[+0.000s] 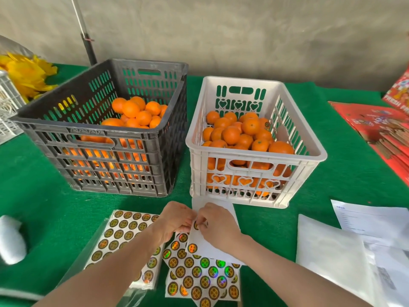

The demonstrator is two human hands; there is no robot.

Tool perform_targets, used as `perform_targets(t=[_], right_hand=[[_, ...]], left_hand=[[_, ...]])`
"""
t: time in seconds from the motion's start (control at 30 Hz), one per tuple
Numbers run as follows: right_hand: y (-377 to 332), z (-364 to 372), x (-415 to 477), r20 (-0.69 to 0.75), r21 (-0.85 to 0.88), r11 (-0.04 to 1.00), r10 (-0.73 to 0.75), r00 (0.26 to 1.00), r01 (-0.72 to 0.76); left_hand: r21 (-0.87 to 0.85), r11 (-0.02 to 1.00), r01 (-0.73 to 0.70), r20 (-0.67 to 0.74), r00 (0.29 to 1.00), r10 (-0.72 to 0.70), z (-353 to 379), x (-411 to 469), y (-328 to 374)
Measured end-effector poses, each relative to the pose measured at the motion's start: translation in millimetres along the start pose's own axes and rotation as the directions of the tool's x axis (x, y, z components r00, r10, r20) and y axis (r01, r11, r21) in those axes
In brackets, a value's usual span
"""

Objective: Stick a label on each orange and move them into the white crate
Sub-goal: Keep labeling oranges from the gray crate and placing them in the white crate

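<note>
Near the white crate [254, 157], left hand [174, 220] grips one sheet [210, 251]; right hand [221, 224] pinches one label [196, 225].

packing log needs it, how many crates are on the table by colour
black crate: 1
white: 2, the white crate holding oranges and a partly seen crate at the left edge
total: 3

Green table cover [354, 151], yellow flowers [28, 76] at left, red printed cartons [376, 127] at right, white papers [371, 218] below them, grey wall [243, 29]
</note>
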State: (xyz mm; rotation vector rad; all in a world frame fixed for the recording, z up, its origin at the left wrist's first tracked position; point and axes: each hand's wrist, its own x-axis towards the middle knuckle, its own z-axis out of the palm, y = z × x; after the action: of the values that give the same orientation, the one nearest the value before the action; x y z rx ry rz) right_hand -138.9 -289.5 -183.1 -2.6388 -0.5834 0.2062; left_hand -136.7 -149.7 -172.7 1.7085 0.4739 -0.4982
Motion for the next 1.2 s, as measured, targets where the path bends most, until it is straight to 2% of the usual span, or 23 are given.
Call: perform_targets(t=[0.3, 0.57, 0.9, 0.97, 1.03, 1.13, 1.2], right_hand=[[-5, -8, 0, -0.017, 0.053, 0.998, -0.032, 0.999, 0.033], [-11, -18, 1, 0.007, 0.039, 0.997, -0.072, 0.997, 0.072], [-8, -30, 0, 0.068, 0.103, 0.986, -0.138, 0.988, 0.131], [-7, -33, 0, 0.081, 0.121, 0.984, -0.138, 0.987, 0.128], [-6, -39, 2, 0.077, 0.175, 0.979, -0.122, 0.99, 0.107], [-10, -57, 8, 0.004, 0.34, 0.94, -0.041, 0.999, 0.037], [-18, -71, 12, -0.073, 0.428, 0.903, -0.013, 0.997, 0.043]], left_hand=[[0.136, 0.986, -0.097, 0.06, 0.994, 0.09, -10, 5, 3], [0.125, 0.986, -0.112, 0.099, 0.99, 0.1, -12, 5, 5], [0.115, 0.98, -0.163, 0.154, 0.977, 0.144, -12, 6, 3], [0.153, 0.971, -0.184, 0.151, 0.975, 0.16, -11, 8, 2], [0.261, 0.938, -0.229, 0.131, 0.971, 0.201, -10, 10, -1], [0.392, 0.881, -0.267, 0.147, 0.963, 0.226, -10, 13, -11], [0.494, 0.824, -0.277, 0.172, 0.96, 0.22, -10, 12, -18]])
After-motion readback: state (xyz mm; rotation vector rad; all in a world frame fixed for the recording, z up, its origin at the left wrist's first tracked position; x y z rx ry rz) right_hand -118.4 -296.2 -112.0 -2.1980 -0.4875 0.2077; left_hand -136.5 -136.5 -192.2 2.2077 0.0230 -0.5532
